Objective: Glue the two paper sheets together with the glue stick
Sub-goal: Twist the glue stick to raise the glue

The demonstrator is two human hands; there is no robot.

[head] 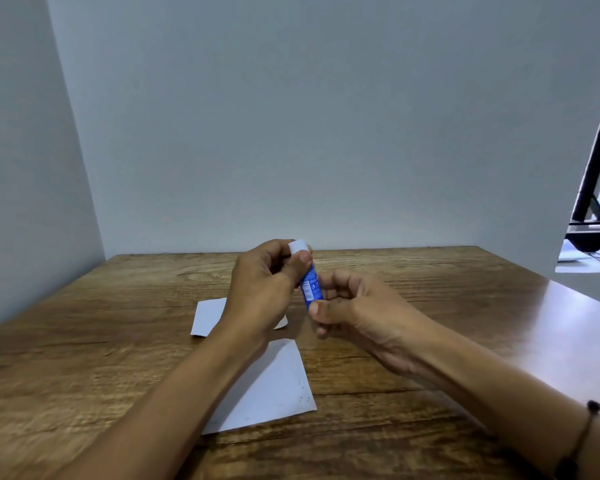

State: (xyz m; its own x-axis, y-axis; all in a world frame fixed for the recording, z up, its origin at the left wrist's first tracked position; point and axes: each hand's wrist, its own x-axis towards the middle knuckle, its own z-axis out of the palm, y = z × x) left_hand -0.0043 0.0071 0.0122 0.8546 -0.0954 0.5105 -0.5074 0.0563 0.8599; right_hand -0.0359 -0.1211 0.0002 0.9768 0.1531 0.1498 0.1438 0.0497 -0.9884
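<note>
A blue glue stick (311, 286) with a white cap (298, 246) is held upright above the table, between both hands. My left hand (262, 289) grips the capped top end, thumb pressed against the cap. My right hand (355, 311) pinches the blue body at its lower end. Two white paper sheets lie flat on the wooden table (84, 341). The farther sheet (207, 317) is partly hidden behind my left hand and wrist. The nearer, larger sheet (274, 386) lies under my left forearm, with a few small dark specks near its right edge.
Plain grey walls close the table at the back and left. To the right the table's edge catches bright light, and beyond it stands a dark metal frame (596, 168). A dark bracelet (593, 407) circles my right wrist.
</note>
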